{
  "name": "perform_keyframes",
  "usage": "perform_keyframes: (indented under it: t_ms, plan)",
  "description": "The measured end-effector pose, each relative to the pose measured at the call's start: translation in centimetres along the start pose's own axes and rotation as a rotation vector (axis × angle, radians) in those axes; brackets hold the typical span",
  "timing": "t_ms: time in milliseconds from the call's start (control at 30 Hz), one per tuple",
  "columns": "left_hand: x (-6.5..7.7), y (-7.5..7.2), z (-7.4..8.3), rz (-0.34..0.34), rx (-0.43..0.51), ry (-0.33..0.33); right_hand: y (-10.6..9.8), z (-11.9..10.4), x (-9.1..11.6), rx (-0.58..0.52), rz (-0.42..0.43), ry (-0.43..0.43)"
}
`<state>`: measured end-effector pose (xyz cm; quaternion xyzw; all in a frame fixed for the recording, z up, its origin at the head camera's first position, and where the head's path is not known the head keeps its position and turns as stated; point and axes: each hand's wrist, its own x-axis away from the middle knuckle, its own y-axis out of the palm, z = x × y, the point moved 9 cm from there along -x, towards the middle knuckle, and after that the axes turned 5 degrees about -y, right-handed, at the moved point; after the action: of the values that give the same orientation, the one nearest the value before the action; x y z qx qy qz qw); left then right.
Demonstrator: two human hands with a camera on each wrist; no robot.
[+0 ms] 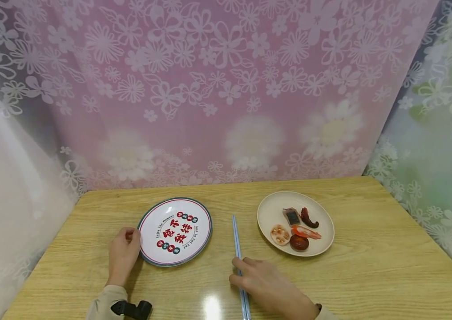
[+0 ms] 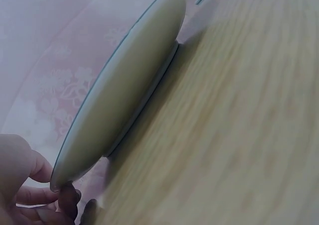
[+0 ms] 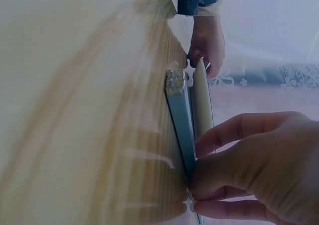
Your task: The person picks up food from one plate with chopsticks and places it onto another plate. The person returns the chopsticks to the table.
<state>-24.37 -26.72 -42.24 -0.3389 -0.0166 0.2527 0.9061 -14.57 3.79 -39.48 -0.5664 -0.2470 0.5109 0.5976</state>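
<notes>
A white plate (image 1: 175,232) with red printed characters and a blue-green rim lies on the left of the table. My left hand (image 1: 123,254) pinches its left edge between thumb and fingers; the left wrist view shows the plate's pale underside (image 2: 124,90) from the side, its foot at the tabletop. Right of this plate, a pair of light-blue chopsticks (image 1: 236,238) lies lengthwise on the table. My right hand (image 1: 266,282) pinches them around the middle. In the right wrist view their silvery ends (image 3: 176,81) show, while the fingers hide part of the shafts.
On the right stands a cream plate (image 1: 272,211) holding several food pieces: a lotus root slice (image 1: 280,234), a round brown piece (image 1: 299,242), a red-and-white piece (image 1: 306,232), a dark curled piece (image 1: 309,218) and a grey piece (image 1: 291,216). Floral curtains (image 1: 226,89) surround the wooden table (image 1: 370,249).
</notes>
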Motion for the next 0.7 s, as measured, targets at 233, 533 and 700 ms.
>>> perform_keyframes:
  t_ms: [233,533,700]
  plan:
    - [-0.1,0.1,0.0,-0.018,-0.014,-0.010,0.3,-0.4,-0.9,0.045,0.016,-0.063]
    - [0.0,0.4,-0.1,-0.038,-0.019,-0.025,0.6,-0.7,-1.0,0.069,0.022,-0.126]
    - [0.1,0.5,-0.3,-0.035,-0.021,-0.027,0.6,-1.2,-1.2,0.092,0.034,-0.167]
